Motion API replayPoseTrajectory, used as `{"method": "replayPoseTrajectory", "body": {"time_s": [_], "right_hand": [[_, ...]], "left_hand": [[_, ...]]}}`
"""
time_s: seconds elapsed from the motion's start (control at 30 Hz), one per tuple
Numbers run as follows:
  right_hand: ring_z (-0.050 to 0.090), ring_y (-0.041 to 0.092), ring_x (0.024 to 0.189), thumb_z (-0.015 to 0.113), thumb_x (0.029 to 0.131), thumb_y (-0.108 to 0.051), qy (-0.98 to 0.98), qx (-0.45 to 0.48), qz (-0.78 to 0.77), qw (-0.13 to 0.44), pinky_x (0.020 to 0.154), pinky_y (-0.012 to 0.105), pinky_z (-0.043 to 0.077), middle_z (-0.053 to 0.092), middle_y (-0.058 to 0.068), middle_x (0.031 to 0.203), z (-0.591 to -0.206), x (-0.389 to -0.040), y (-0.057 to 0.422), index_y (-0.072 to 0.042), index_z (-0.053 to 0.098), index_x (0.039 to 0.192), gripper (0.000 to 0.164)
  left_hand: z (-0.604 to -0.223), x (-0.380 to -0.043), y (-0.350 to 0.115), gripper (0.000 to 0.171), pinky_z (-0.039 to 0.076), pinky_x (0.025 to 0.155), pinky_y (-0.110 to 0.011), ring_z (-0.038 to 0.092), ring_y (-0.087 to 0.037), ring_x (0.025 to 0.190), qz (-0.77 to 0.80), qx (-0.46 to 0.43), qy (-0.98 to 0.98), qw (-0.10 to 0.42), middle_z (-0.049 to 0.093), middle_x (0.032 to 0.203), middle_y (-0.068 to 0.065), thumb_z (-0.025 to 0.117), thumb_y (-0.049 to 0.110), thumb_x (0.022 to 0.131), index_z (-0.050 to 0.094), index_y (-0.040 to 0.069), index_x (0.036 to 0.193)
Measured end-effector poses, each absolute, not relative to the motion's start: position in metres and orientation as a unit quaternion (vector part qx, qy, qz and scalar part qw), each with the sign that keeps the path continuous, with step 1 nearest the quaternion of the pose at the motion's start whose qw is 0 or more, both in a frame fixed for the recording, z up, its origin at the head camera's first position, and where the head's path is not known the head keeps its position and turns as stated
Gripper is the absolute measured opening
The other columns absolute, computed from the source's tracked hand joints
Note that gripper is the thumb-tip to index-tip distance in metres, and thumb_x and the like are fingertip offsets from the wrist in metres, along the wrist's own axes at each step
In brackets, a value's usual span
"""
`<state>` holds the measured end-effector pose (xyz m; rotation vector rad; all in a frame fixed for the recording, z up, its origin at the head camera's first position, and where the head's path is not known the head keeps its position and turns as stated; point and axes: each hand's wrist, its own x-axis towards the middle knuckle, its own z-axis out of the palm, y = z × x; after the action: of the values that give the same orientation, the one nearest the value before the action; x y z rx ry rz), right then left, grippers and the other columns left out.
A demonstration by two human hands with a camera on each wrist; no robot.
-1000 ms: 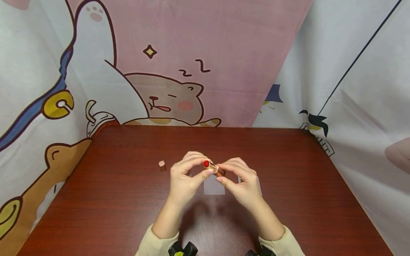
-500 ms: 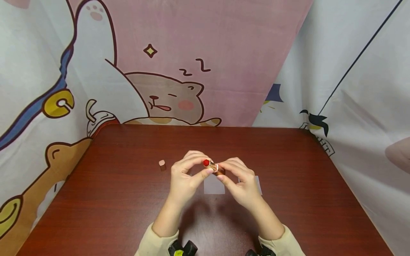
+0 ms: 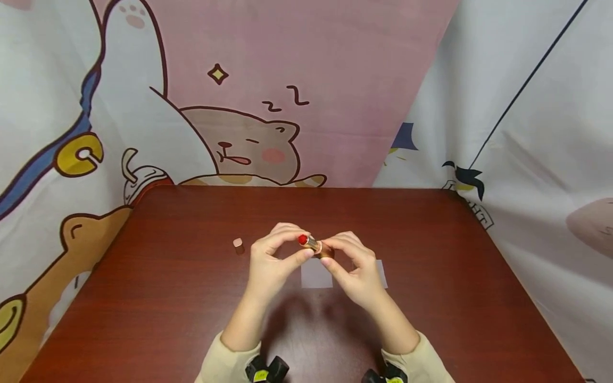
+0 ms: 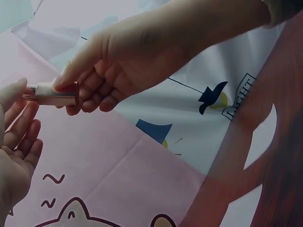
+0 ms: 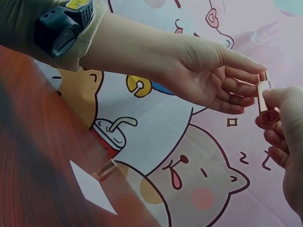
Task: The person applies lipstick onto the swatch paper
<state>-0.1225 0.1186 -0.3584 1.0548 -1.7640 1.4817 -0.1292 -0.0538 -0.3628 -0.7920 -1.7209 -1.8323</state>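
Note:
An uncapped lipstick [image 3: 313,244] is held between both hands above the table, its red tip [image 3: 303,239] pointing left and up. My left hand [image 3: 270,260] pinches the gold tube just behind the tip with thumb and fingers. The copper-coloured base [image 5: 269,116] is gripped by my right hand [image 3: 356,268], thumb on one side and fingers on the other. In the left wrist view, the right hand's other fingers hang loosely curled beside the lipstick. Its cap [image 3: 238,246] stands upright on the table, left of the left hand.
A white square of paper [image 3: 317,274] lies on the brown table [image 3: 167,298] below the hands. Another white piece [image 3: 381,274] is partly hidden behind the right hand. A cartoon-printed cloth [image 3: 335,106] hangs behind the table's far edge.
The head view has shifted slightly. The lipstick sits at a slightly different angle, with more of its gold tube showing. Both hands keep their hold, and the cap stays in place.

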Motion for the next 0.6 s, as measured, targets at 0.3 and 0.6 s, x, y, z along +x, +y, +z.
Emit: {"method": "replayPoseTrajectory", "body": {"time_s": [0.3,0.6], "right_hand": [[0.053,0.022,0.082,0.066,0.091,-0.011,-0.655,0.39,0.583,0.28,0.075,0.024,0.046,0.063,0.013,0.085,-0.355,-0.122,0.117,0.013,0.063,0.096,0.025],[0.054,0.022,0.084,0.068,0.09,-0.011,-0.655,0.389,0.586,0.275,0.076,0.024,0.046,0.064,0.014,0.088,-0.374,-0.133,0.124,0.011,0.064,0.098,0.023]], "left_hand": [[-0.372,-0.131,-0.075,0.036,0.029,0.104,-0.037,0.06,-0.021,0.097,-0.661,-0.261,-0.669,0.217,0.069,0.092,-0.011,0.077,-0.013,0.07,0.07,-0.005,0.103],[-0.367,-0.121,-0.09,0.032,-0.017,0.099,-0.063,0.06,-0.013,0.097,-0.613,-0.226,-0.732,0.192,0.068,0.089,-0.017,0.078,-0.011,0.07,0.069,-0.006,0.1]]}}
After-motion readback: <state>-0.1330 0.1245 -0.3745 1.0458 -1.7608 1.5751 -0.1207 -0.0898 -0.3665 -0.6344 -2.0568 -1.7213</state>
